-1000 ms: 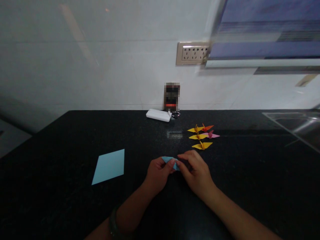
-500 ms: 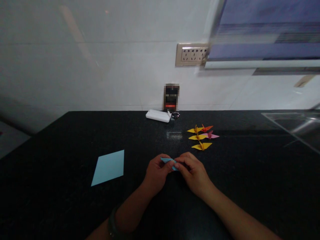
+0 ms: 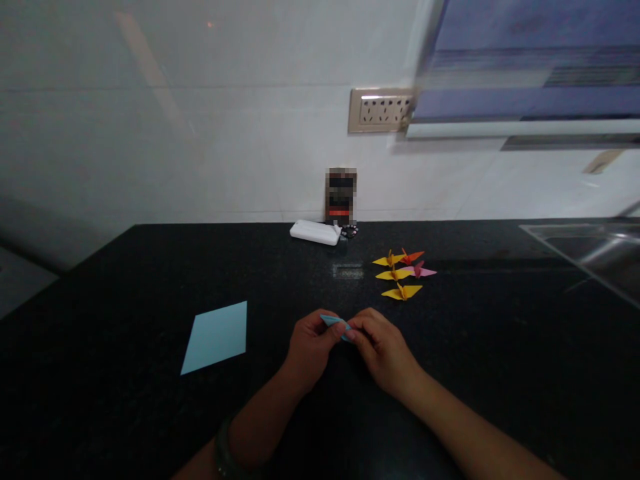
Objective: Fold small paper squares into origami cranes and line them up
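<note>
A small folded piece of light-blue paper (image 3: 329, 320) is pinched between both hands just above the dark counter. My left hand (image 3: 313, 347) grips it with thumb and fingers from the left. From the right, my right hand (image 3: 383, 343) pinches its other end, and the fingertips of the two hands nearly meet. Much of the folded paper is hidden behind the fingers. To the left of my hands lies a flat, unfolded light-blue sheet (image 3: 216, 338).
Several folded paper cranes (image 3: 401, 292) in yellow, orange and pink stand right of centre on the black counter (image 3: 125, 287). Against the wall are a white power bank (image 3: 315, 233) with a beaded strap and a blurred-out upright object (image 3: 341, 195). A sink (image 3: 600, 250) is at right.
The view has shifted slightly. Both hands keep their pinch on the folded blue paper, with only a small movement of the right fingers.
</note>
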The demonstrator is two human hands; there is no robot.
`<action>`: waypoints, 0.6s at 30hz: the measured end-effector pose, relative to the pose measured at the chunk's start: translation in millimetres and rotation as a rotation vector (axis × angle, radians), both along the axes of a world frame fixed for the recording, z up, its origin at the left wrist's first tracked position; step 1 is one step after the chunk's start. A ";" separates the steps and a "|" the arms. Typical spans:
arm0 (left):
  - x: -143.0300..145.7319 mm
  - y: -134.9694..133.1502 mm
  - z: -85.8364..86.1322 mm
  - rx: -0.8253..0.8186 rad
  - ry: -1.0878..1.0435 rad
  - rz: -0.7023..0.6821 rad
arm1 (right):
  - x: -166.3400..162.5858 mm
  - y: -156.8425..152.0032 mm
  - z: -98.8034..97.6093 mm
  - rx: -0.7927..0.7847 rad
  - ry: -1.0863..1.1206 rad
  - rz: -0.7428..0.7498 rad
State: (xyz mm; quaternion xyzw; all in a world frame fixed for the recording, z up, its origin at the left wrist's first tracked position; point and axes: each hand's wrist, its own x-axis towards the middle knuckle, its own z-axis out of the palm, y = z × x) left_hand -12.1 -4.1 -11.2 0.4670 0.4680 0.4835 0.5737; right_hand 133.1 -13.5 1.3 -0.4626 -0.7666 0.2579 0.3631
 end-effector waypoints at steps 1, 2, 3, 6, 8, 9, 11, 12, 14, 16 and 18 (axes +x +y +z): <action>0.2 -0.1 0.2 0.005 -0.006 -0.005 | 0.1 -0.3 -0.4 0.004 -0.011 0.000; 0.6 -0.2 0.5 0.010 -0.011 -0.012 | 0.1 -0.5 -0.8 0.002 -0.018 0.003; 1.1 -0.4 1.1 0.011 -0.015 -0.018 | 0.0 -0.7 -1.1 -0.002 -0.023 0.004; 3.1 -1.0 3.4 -0.018 -0.025 -0.019 | -0.3 -0.8 -1.7 -0.015 -0.037 0.013; 4.3 -1.4 4.8 -0.042 -0.029 -0.015 | -0.5 -0.3 -1.6 -0.023 -0.044 0.023; 4.6 -1.5 5.2 -0.047 -0.027 -0.013 | -0.5 0.1 -1.5 -0.025 -0.045 0.025; 4.6 -1.6 5.5 -0.044 -0.017 -0.010 | -0.5 0.6 -1.4 -0.027 -0.041 0.019; 4.3 -1.5 5.4 -0.040 -0.011 -0.011 | -0.4 0.8 -1.3 -0.027 -0.038 0.013; 3.1 -1.2 5.1 -0.044 -0.009 -0.009 | -0.1 0.9 -1.4 -0.024 -0.029 0.001; 1.7 -0.8 5.1 -0.058 -0.006 -0.019 | 0.3 0.8 -1.6 -0.019 -0.024 -0.009; 0.6 -0.4 5.6 -0.055 0.011 -0.044 | 0.6 0.6 -2.2 -0.010 -0.020 -0.016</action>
